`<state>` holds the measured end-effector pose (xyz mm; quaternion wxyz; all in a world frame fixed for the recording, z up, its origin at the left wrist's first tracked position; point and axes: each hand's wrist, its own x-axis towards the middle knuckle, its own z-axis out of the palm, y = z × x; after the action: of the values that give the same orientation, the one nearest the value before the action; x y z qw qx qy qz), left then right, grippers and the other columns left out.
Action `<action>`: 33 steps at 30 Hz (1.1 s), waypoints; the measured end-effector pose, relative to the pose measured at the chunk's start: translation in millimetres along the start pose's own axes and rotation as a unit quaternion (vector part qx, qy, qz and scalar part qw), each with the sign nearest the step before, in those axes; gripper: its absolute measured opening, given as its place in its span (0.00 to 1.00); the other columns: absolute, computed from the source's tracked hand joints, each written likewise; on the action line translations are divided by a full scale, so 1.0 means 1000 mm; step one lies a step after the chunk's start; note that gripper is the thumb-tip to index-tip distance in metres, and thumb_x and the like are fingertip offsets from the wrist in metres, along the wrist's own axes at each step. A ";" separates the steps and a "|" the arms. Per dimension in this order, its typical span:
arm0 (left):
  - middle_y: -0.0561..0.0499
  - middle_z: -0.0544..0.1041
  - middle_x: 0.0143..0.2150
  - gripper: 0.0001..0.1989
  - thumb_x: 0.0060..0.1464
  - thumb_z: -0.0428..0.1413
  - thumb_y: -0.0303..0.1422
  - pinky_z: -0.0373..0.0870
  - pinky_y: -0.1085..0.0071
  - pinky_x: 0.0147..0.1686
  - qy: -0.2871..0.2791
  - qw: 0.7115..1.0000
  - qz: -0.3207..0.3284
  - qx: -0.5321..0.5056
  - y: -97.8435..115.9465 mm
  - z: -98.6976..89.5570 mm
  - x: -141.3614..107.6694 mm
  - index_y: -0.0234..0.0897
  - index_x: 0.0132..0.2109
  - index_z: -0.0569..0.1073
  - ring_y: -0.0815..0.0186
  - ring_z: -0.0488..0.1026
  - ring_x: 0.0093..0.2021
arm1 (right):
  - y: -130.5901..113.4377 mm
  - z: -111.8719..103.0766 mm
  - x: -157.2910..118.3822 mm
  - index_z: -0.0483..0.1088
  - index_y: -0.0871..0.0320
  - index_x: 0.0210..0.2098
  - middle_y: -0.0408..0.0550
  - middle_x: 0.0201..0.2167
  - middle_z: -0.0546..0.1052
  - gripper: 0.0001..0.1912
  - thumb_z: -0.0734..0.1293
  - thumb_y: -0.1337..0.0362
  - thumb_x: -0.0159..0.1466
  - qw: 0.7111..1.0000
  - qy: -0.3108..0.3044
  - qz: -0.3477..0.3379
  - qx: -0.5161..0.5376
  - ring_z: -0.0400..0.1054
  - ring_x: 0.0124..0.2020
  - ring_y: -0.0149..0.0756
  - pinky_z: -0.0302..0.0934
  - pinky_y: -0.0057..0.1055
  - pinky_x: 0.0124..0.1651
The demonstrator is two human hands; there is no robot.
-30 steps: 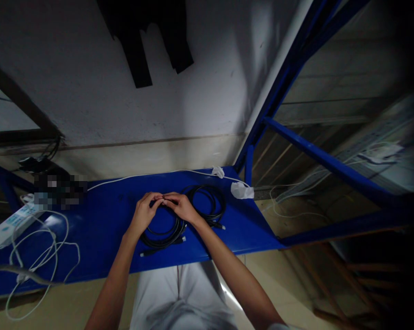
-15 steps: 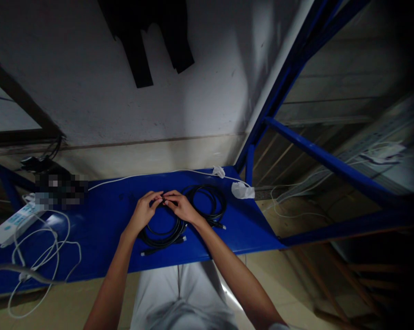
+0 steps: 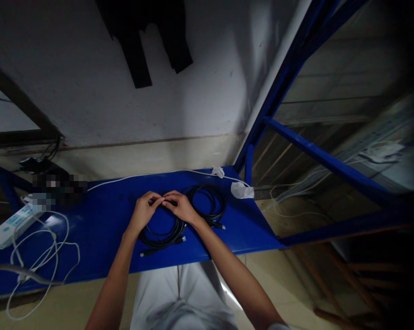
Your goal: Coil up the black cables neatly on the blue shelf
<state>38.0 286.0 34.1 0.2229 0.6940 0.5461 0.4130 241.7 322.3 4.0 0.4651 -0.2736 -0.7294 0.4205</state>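
My left hand point(image 3: 147, 210) and my right hand point(image 3: 180, 206) meet at the far side of a coiled black cable point(image 3: 166, 239) on the blue table point(image 3: 100, 229). Both are closed, thumbs and fingertips pinched together over the cable's strands. The fingers hide the exact spot they grip, and whether a small tie is there I cannot tell. The coil's plug ends, with pale metal tips, point toward the table's front edge. Just right of my right hand lies a second coiled black cable point(image 3: 221, 208), partly behind my wrist, with a plug at its near side.
A white power strip point(image 3: 13, 224) and a tangled white cord point(image 3: 57, 247) lie at the left, near a dark bundle point(image 3: 56, 176). Crumpled white pieces point(image 3: 242, 189) sit at the far right corner. A blue metal frame point(image 3: 317, 153) rises on the right.
My fingertips have drawn closer together, covering the dark bit that showed between them. Both hands stay at the same place over the coil; the cables have not moved.
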 end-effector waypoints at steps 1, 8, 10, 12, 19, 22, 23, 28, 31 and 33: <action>0.48 0.85 0.43 0.12 0.68 0.62 0.46 0.75 0.64 0.46 0.002 1.000 -0.008 0.009 0.001 0.001 0.000 0.43 0.43 0.83 0.58 0.82 0.45 | 0.001 0.001 0.000 0.82 0.54 0.45 0.51 0.47 0.82 0.07 0.75 0.58 0.71 1.000 0.008 0.006 0.004 0.78 0.50 0.41 0.72 0.39 0.57; 0.51 0.85 0.40 0.12 0.66 0.64 0.46 0.74 0.65 0.46 0.025 0.995 -0.040 0.091 0.009 0.001 -0.002 0.44 0.38 0.82 0.60 0.81 0.41 | 0.004 0.002 -0.002 0.79 0.53 0.46 0.49 0.45 0.80 0.10 0.76 0.56 0.69 0.999 0.018 0.019 0.020 0.77 0.47 0.39 0.73 0.36 0.53; 0.51 0.86 0.40 0.11 0.67 0.63 0.45 0.74 0.65 0.47 0.019 0.995 -0.033 0.093 0.012 0.000 -0.001 0.45 0.39 0.83 0.59 0.82 0.42 | 0.003 0.001 -0.001 0.80 0.53 0.45 0.49 0.45 0.81 0.10 0.76 0.55 0.70 0.999 0.017 0.021 0.017 0.77 0.47 0.40 0.72 0.36 0.52; 0.51 0.86 0.42 0.10 0.68 0.62 0.43 0.75 0.65 0.48 0.005 0.996 -0.013 0.087 0.016 -0.002 -0.002 0.45 0.41 0.84 0.59 0.82 0.44 | 0.003 0.000 -0.001 0.80 0.53 0.44 0.49 0.44 0.81 0.10 0.76 0.54 0.70 0.999 0.017 0.025 0.013 0.77 0.47 0.40 0.72 0.36 0.52; 0.47 0.86 0.50 0.10 0.71 0.57 0.37 0.77 0.57 0.57 -0.012 0.996 0.057 0.073 0.022 -0.006 -0.006 0.45 0.48 0.84 0.54 0.83 0.52 | -0.001 -0.001 0.000 0.81 0.55 0.42 0.50 0.42 0.82 0.13 0.74 0.51 0.70 0.998 0.021 0.052 0.008 0.77 0.40 0.38 0.72 0.34 0.48; 0.47 0.87 0.50 0.09 0.70 0.59 0.38 0.79 0.57 0.54 0.002 0.998 0.042 0.043 0.022 -0.005 -0.004 0.44 0.46 0.84 0.55 0.84 0.50 | -0.002 0.000 0.001 0.81 0.55 0.42 0.50 0.41 0.83 0.14 0.74 0.51 0.70 0.998 0.011 0.055 0.007 0.77 0.41 0.39 0.72 0.35 0.49; 0.47 0.87 0.48 0.09 0.69 0.60 0.39 0.80 0.58 0.52 0.007 0.999 0.031 0.032 0.022 -0.005 -0.003 0.43 0.46 0.84 0.55 0.85 0.48 | -0.002 0.000 0.001 0.81 0.55 0.42 0.50 0.41 0.84 0.14 0.74 0.50 0.70 0.998 0.010 0.058 0.010 0.77 0.41 0.39 0.72 0.35 0.49; 0.47 0.87 0.46 0.16 0.66 0.64 0.41 0.81 0.59 0.51 0.016 1.000 -0.008 -0.020 0.016 -0.005 0.002 0.43 0.57 0.82 0.57 0.85 0.46 | 0.000 0.004 0.000 0.79 0.55 0.42 0.49 0.41 0.84 0.16 0.75 0.48 0.68 0.995 0.011 0.076 0.060 0.79 0.42 0.40 0.73 0.36 0.51; 0.46 0.87 0.48 0.13 0.67 0.63 0.42 0.81 0.59 0.51 0.008 1.000 0.004 -0.007 0.014 -0.006 0.004 0.42 0.53 0.85 0.56 0.85 0.46 | 0.001 0.005 0.000 0.78 0.55 0.42 0.48 0.41 0.84 0.16 0.76 0.48 0.68 0.993 0.013 0.077 0.085 0.79 0.42 0.40 0.72 0.36 0.51; 0.46 0.86 0.47 0.11 0.67 0.63 0.42 0.80 0.61 0.49 0.005 1.000 0.019 0.015 0.014 -0.007 0.005 0.42 0.48 0.86 0.57 0.84 0.44 | 0.002 0.005 0.000 0.78 0.56 0.43 0.48 0.40 0.84 0.17 0.75 0.49 0.68 0.993 0.011 0.075 0.092 0.79 0.42 0.39 0.72 0.35 0.51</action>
<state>40.8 285.6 50.8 0.2023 0.7055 0.5399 0.4122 237.3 321.5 0.7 0.4631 -0.2887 -0.6598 0.5165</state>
